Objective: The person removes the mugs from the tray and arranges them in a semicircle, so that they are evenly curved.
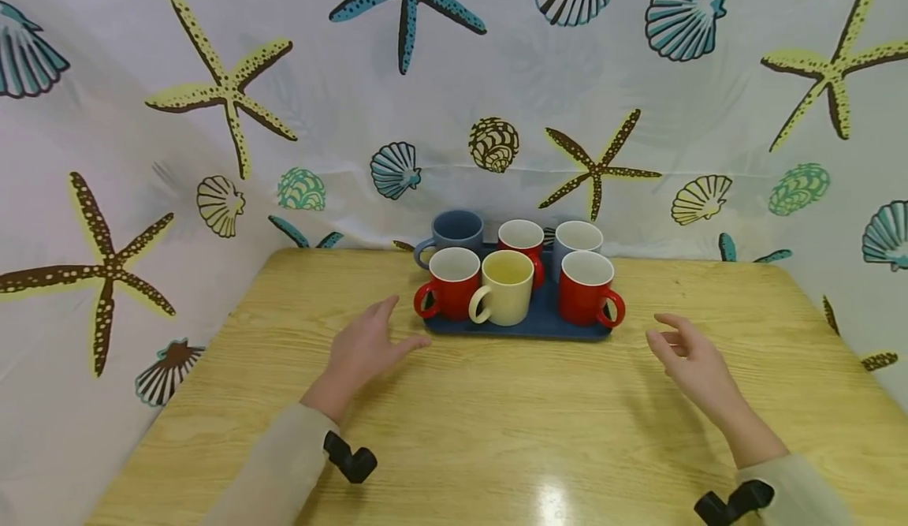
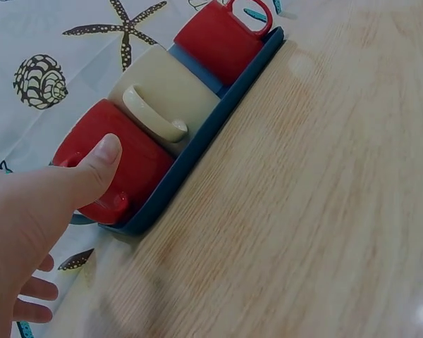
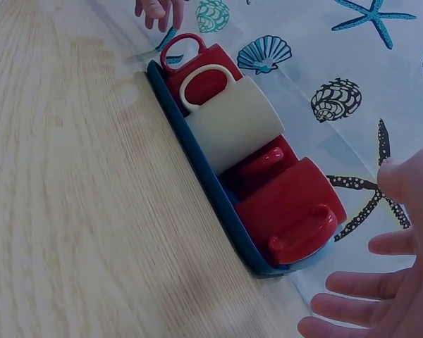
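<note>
A blue tray (image 1: 543, 304) on the table holds several mugs. Its front row has a red mug (image 1: 454, 288) at left, a cream mug (image 1: 507, 293) beside it and another red mug (image 1: 585, 293) at right. Behind them stand a blue mug (image 1: 457, 230), a third red mug (image 1: 521, 236) and a pale blue-grey mug (image 1: 578, 239). My left hand (image 1: 362, 348) hovers left of the tray, thumb and fingers spread, holding nothing. Off the tray's right side, my right hand (image 1: 691, 364) is raised with loosely bent fingers and nothing in them. Neither hand touches a mug.
The wooden table (image 1: 496, 423) spreads out in front of the tray and to both sides. A white cloth (image 1: 454, 100) printed with starfish and shells hangs behind the table's back edge and along its sides. Each sleeve carries a black wrist device (image 1: 350, 459).
</note>
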Motion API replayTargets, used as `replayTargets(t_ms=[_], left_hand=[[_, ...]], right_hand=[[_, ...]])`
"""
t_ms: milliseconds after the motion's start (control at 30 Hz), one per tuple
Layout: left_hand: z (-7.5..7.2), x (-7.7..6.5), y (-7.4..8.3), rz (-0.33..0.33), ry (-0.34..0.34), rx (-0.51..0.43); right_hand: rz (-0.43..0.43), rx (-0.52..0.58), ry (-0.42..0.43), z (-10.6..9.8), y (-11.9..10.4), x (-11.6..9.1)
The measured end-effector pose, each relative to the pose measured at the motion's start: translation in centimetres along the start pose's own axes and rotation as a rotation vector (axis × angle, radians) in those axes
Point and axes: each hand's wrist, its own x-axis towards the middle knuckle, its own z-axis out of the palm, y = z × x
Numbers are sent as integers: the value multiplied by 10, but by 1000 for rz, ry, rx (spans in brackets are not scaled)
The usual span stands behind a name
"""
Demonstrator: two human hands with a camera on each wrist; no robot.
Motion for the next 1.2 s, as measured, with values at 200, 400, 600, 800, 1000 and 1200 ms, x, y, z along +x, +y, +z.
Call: replayTargets(t_ms=[200, 400, 600, 800, 1000, 1200], left_hand=[[8, 15, 1, 20, 0, -36], [18, 26, 2, 66, -8, -114], [27, 35, -2, 92, 14, -136], [33, 41, -6, 131, 49, -114], [42, 49, -9, 156, 58, -76], [51, 56, -11, 186, 63, -200]], right_hand=[[88, 143, -76, 3, 1, 12], [171, 260, -124, 5, 3, 22], [216, 352, -170, 9, 4, 30], [272, 410, -190, 11, 3, 36], [289, 461, -211, 12, 3, 42], [315, 478, -217, 13, 3, 50]])
